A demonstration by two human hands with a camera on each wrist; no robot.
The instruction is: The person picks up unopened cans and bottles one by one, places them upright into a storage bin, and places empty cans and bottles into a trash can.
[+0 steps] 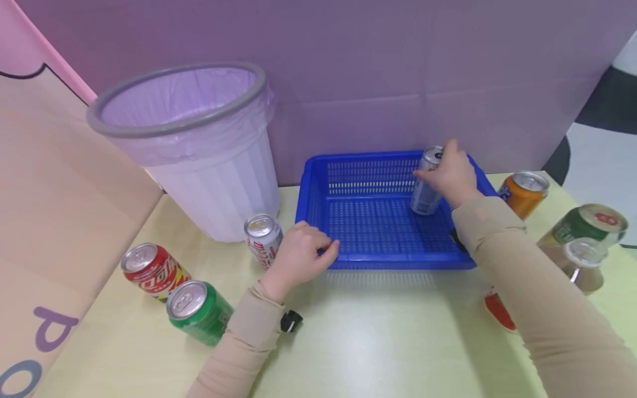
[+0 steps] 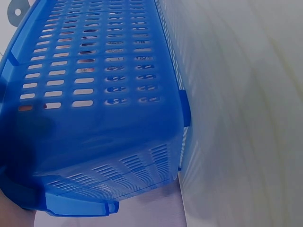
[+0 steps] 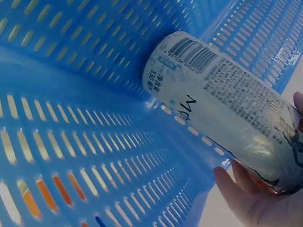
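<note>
My right hand [image 1: 450, 174] grips a slim silver-white can [image 1: 425, 196] near its top, thumb on one side and fingers on the other. The can stands nearly upright inside the blue basket [image 1: 388, 258], toward its right end. In the right wrist view, the can's [image 3: 213, 104] base is by the basket's slotted walls, with printed text and a barcode showing. My left hand [image 1: 298, 254] is at the basket's front left corner, fingers loosely bent and thumb pointing right; nothing shows in it. Beside that hand stands a white can [image 1: 262, 235] with red lettering.
A white bin [image 1: 224, 188] with a lined grey rim stands behind at left. A red can [image 1: 154, 271] and a green can [image 1: 199, 312] are at front left. To the right are an orange can [image 1: 525, 193], a green-and-gold can [image 1: 587, 224] and a clear bottle [image 1: 584, 260].
</note>
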